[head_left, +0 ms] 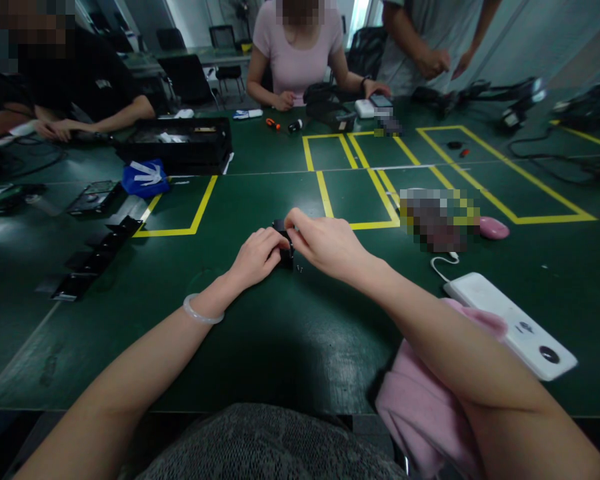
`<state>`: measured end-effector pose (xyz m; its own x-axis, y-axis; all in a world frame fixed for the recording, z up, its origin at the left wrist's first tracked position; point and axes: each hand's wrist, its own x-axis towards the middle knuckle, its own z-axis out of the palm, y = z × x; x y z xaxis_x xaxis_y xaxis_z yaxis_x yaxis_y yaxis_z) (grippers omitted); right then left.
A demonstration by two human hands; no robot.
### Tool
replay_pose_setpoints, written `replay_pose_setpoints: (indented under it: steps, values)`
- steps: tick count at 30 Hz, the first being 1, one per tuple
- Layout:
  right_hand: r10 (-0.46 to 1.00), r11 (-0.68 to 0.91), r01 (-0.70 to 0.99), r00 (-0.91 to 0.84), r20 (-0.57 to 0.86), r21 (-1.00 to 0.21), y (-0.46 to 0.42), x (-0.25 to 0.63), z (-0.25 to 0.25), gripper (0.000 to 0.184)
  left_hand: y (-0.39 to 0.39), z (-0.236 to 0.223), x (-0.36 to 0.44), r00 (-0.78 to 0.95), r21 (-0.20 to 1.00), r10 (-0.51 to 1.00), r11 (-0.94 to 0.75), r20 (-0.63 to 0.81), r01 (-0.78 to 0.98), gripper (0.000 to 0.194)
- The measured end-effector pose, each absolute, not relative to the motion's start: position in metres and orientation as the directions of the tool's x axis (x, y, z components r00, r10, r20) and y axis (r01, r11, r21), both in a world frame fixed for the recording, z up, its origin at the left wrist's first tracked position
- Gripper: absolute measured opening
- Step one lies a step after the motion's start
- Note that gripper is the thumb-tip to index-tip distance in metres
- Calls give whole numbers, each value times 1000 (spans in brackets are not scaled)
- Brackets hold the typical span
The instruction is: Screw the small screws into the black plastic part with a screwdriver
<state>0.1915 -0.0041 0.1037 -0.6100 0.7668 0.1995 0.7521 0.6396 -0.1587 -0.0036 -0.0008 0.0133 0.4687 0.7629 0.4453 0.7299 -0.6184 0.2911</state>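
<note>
My left hand [258, 259], with a pale bangle at the wrist, is closed round a small black part [285, 260] on the green table. From the other side my right hand [329, 245] reaches over the same part, its thumb and fingers bent into a pinch at the top. What sits between those right fingertips is hidden. Beside the part, just below my right hand, lie tiny metal pieces, perhaps screws [300, 269].
At left lie a row of black brackets [97, 257], a circuit-board unit [94, 197], a blue pouch [145, 179] and a black case [180, 143]. A white power bank [510, 323], pink cloth [420, 400] and pink mouse-shaped object [494, 228] are at right. Several people are across the table.
</note>
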Motion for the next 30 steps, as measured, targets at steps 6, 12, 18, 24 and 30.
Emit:
replay_pose_setpoints:
  steps: [6, 12, 18, 24, 30]
  values:
    - [778, 623, 778, -604, 174, -83, -4, 191, 104, 40, -1, 13, -4, 469, 290, 769, -613, 435, 735, 16]
    - [766, 638, 758, -606, 215, -137, -2, 191, 102, 37, -1, 13, -4, 465, 287, 771, -608, 435, 740, 17]
    - [775, 626, 775, -604, 186, -93, -3, 191, 104, 42, 0, 11, -5, 478, 278, 744, -637, 467, 719, 17]
    - [777, 628, 763, -602, 184, -154, -3, 191, 106, 35, -1, 13, -4, 474, 286, 763, -619, 440, 732, 17]
    - [771, 632, 768, -608, 187, -106, -2, 191, 104, 38, 0, 13, -4, 472, 284, 759, -622, 449, 729, 17]
